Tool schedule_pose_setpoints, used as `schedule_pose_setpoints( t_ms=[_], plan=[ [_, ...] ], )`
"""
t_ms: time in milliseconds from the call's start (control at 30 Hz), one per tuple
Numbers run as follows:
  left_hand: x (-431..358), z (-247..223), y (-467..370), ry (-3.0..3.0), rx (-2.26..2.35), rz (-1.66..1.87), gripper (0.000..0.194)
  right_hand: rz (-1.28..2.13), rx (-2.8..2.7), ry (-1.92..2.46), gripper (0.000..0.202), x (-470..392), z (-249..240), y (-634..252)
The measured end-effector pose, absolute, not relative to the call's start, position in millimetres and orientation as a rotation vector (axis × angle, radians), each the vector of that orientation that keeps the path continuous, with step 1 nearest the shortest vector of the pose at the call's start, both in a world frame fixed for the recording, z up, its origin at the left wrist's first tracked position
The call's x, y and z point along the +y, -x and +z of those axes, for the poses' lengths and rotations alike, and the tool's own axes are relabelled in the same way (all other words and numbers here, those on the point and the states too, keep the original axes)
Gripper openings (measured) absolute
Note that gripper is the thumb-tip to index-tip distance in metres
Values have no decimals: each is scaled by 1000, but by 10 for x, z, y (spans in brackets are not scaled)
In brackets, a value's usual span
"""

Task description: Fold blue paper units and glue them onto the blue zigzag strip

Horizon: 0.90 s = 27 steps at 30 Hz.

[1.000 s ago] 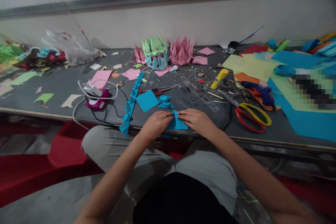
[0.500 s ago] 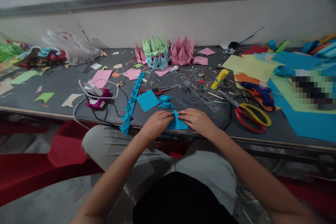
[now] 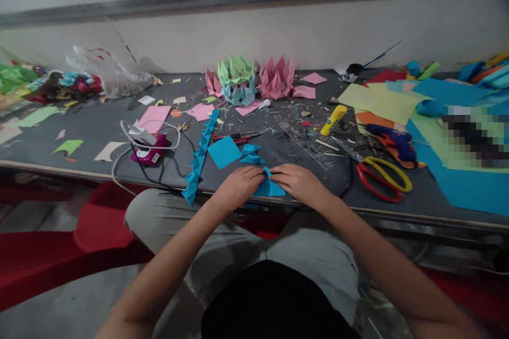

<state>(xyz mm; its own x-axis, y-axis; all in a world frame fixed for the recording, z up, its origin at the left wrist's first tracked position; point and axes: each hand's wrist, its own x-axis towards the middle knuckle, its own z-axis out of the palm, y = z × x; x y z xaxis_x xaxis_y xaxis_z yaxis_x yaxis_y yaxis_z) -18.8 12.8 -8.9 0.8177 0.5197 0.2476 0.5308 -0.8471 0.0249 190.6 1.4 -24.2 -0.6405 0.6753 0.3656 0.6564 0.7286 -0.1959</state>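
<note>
A partly folded blue paper (image 3: 270, 187) lies at the table's front edge between my hands. My left hand (image 3: 240, 186) has its closed fingertips on the paper's left side. On its right side, my right hand (image 3: 296, 181) pinches the paper near the peak. Just behind them rests a small folded blue piece (image 3: 251, 154), beside a flat blue square (image 3: 225, 152). A long strip of joined blue folded pieces (image 3: 201, 156) runs along the left, its near end sticking out over the table edge.
Scissors (image 3: 382, 177), a glue gun (image 3: 393, 143), a yellow glue stick (image 3: 333, 119) and a clear ruler (image 3: 306, 144) lie to the right. A purple power adapter (image 3: 150, 151) with cables sits left. Folded paper crowns (image 3: 276, 78) stand at the back.
</note>
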Motion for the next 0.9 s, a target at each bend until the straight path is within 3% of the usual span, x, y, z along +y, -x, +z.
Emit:
schedule_pose_setpoints(
  t_ms=[367, 533, 900],
  plan=[
    [161, -62, 88, 2919, -856, -332, 22, 39, -2536, 973, 17, 27, -218, -1890],
    [61, 4, 44, 2879, -904, -312, 36, 74, -2487, 1190, 17, -31, -110, -1757],
    [-23, -6, 11, 2842, -1040, -296, 33, 45, -2298, 1492, 19, -396, -71, -1862]
  ],
)
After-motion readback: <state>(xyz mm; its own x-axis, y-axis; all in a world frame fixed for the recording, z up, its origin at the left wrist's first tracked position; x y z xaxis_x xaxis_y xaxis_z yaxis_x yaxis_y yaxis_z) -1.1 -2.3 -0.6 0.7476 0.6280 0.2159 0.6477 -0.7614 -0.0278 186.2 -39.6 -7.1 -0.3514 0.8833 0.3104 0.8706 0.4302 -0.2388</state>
